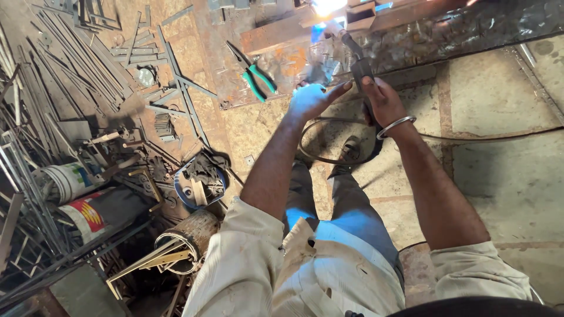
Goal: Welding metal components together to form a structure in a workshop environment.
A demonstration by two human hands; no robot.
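Observation:
My right hand [380, 97] grips the black handle of a welding electrode holder [356, 56], which points up toward a bright blue-white arc [326, 6] at the top edge. A steel bangle sits on that wrist. My left hand [314, 98] is beside it with fingers spread, its fingertips touching the holder near the grip. The arc burns against rusty steel pieces [276, 34] lying on the floor. A black cable [329, 158] loops under both hands across the floor.
Green-handled pliers [254, 73] lie on a rusty plate left of the arc. Many steel rods and angle pieces [76, 64] cover the floor at left. Paint buckets [67, 179], a blue tub of scrap [200, 185] and a cut log [191, 232] stand at lower left.

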